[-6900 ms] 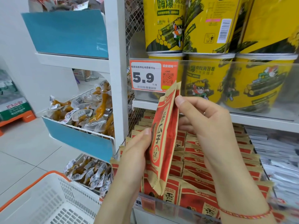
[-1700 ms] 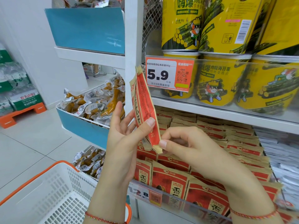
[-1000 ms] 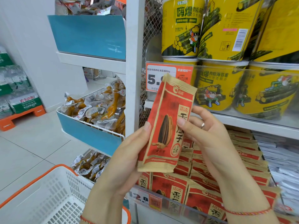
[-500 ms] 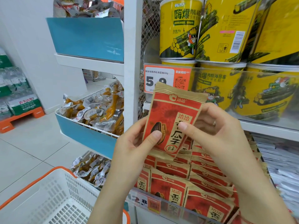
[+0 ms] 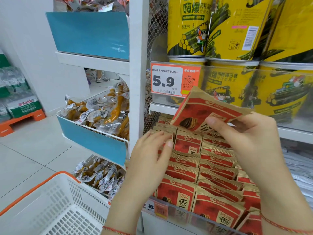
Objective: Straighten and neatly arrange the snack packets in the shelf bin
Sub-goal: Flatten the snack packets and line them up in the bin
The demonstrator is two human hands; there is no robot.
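A red and tan sunflower-seed packet is tilted above the shelf bin, and my right hand pinches its lower edge. My left hand has let it go and hovers with straight fingers over the left rows, fingertips at the packet tops. Rows of the same red packets stand upright in the bin behind a clear front lip. The back rows lie under the held packet and the upper shelf.
Yellow seaweed-roll tubs fill the shelf above, behind a 5.9 price tag. A white post borders the bin on the left. Blue-fronted wire bins of clear snack packs hang left. A white basket with an orange rim sits lower left.
My left hand has let go of the packet and dropped to the left rows. My right hand has carried the packet to the right and tilted it over the bin.
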